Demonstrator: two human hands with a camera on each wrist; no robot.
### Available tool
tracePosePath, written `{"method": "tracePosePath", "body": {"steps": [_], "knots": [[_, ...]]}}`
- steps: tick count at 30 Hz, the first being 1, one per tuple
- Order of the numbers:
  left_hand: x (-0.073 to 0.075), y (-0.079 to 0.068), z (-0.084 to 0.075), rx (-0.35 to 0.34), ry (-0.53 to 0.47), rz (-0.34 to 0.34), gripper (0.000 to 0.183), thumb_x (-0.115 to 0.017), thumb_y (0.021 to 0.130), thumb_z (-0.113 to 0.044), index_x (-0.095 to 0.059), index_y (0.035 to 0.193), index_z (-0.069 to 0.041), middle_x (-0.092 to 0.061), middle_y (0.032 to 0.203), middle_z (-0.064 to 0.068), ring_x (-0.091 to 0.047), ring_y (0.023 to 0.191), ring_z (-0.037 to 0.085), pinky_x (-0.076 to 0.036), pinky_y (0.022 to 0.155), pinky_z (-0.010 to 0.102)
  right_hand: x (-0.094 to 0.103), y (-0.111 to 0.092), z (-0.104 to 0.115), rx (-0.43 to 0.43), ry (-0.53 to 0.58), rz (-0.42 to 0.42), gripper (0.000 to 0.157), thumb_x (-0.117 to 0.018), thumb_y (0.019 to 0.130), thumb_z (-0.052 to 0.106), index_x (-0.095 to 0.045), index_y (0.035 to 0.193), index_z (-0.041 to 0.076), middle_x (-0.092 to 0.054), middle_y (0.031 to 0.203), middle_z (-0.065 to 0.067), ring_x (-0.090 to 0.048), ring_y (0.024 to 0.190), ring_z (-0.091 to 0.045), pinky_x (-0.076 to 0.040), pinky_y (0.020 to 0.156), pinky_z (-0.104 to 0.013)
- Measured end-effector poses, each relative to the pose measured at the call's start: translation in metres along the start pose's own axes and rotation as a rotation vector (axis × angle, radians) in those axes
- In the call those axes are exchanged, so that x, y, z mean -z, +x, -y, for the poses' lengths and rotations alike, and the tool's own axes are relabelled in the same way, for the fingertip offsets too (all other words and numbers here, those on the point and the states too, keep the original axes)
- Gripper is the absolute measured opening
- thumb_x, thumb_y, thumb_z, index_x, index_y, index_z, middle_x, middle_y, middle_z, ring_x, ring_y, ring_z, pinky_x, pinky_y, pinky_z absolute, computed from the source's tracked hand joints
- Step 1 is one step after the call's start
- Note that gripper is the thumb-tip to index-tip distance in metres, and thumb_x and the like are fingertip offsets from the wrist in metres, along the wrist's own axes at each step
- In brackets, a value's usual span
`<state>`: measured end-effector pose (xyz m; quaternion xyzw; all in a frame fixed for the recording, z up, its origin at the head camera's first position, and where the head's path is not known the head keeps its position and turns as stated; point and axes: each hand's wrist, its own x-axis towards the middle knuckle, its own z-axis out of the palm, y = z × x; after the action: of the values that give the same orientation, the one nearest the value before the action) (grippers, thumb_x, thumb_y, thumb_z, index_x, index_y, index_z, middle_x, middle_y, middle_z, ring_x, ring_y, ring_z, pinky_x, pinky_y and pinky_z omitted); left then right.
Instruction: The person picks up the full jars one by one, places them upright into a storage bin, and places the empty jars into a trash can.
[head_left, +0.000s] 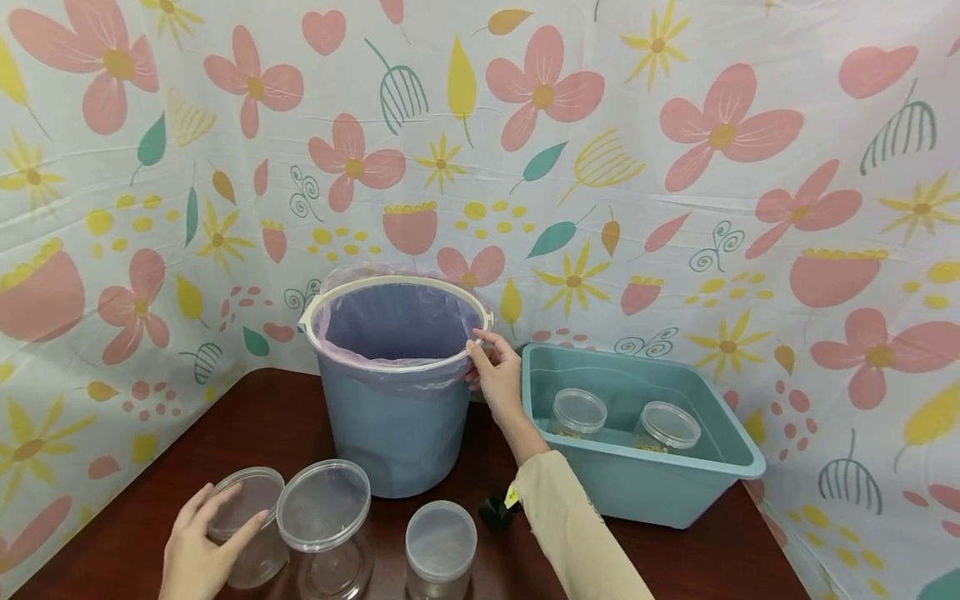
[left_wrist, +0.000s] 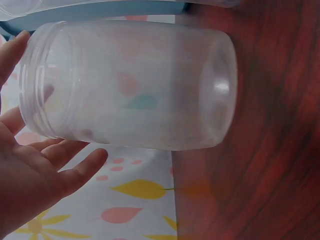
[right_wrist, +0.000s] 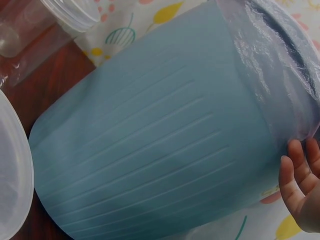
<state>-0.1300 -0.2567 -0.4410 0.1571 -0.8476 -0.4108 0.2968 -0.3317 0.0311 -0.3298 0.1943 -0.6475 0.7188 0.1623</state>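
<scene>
My left hand [head_left: 197, 537] holds a clear plastic jar [left_wrist: 135, 90] near its top, thumb on one side and fingers on the other. The jar stands on the table at the front left, and nothing shows inside it. With my right hand [head_left: 498, 377] I pinch the right side of the rim of a blue bucket [head_left: 393, 425], thumb uppermost and fingertips at the outside. A thin pinkish plastic liner [right_wrist: 260, 75] lines the bucket and folds over its edge. The bucket's white rim [head_left: 397, 365] carries a handle joint beside my fingers.
Another clear jar [head_left: 324, 508] stands right of the held one, and a third jar [head_left: 441, 542] sits before the bucket. A teal tub [head_left: 637, 483] at the right holds two lidded jars with yellowish bits. A small black object [head_left: 497, 512] lies by my right sleeve. Patterned cloth hangs behind.
</scene>
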Motion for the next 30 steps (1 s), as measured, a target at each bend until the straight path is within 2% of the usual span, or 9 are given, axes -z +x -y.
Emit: {"method": "tracePosePath", "body": {"steps": [5,10,12,16,22,30], "knots": [[0.003,-0.001,0.000,0.113,0.038,0.063,0.061,-0.075,0.070,-0.035,-0.056,0.118,-0.002,-0.036,0.129,0.027,-0.033,0.114,0.048,-0.031,0.085,0.054,-0.001,-0.001,0.000,0.002,0.000,-0.001,0.026,-0.059,0.086,0.014,-0.060,0.111,0.004,-0.053,0.060,-0.004,-0.051,0.044,-0.015,-0.043,0.041,-0.026],[0.003,0.000,0.002,0.102,0.072,0.115,0.068,-0.076,0.069,-0.037,-0.052,0.121,-0.001,-0.033,0.129,0.027,-0.029,0.115,0.051,-0.028,0.086,0.059,-0.001,-0.002,0.001,0.003,-0.004,-0.005,0.026,-0.059,0.086,0.014,-0.061,0.111,0.005,-0.053,0.060,-0.004,-0.051,0.044,-0.016,-0.043,0.041,-0.027],[0.002,0.000,0.002,0.081,0.080,0.106,0.068,-0.077,0.068,-0.036,-0.052,0.121,-0.001,-0.034,0.128,0.028,-0.030,0.114,0.051,-0.028,0.085,0.060,-0.001,-0.002,0.002,0.004,-0.006,-0.005,0.027,-0.059,0.086,0.015,-0.061,0.111,0.005,-0.053,0.059,-0.003,-0.051,0.044,-0.017,-0.043,0.041,-0.028],[0.001,0.000,0.002,0.082,0.085,0.075,0.067,-0.078,0.066,-0.036,-0.054,0.119,-0.002,-0.037,0.127,0.027,-0.032,0.113,0.050,-0.029,0.085,0.059,0.000,-0.002,0.002,0.001,-0.004,-0.001,0.028,-0.059,0.086,0.015,-0.060,0.112,0.003,-0.053,0.059,-0.002,-0.051,0.044,-0.016,-0.043,0.041,-0.027],[-0.002,0.000,-0.005,0.083,0.054,-0.013,0.066,-0.083,0.059,-0.033,-0.060,0.114,-0.003,-0.044,0.126,0.023,-0.037,0.114,0.044,-0.030,0.089,0.055,0.000,-0.001,0.001,-0.007,0.001,0.010,0.033,-0.059,0.087,0.015,-0.056,0.114,-0.002,-0.053,0.059,-0.002,-0.051,0.045,-0.017,-0.043,0.041,-0.026],[0.000,0.007,-0.018,0.020,0.030,-0.086,0.065,-0.085,0.056,-0.026,-0.062,0.111,-0.002,-0.048,0.122,0.024,-0.043,0.111,0.042,-0.036,0.083,0.052,0.000,-0.001,0.000,-0.016,-0.002,0.003,0.031,-0.058,0.087,0.013,-0.057,0.115,-0.001,-0.054,0.059,-0.003,-0.051,0.044,-0.020,-0.044,0.040,-0.028]]}}
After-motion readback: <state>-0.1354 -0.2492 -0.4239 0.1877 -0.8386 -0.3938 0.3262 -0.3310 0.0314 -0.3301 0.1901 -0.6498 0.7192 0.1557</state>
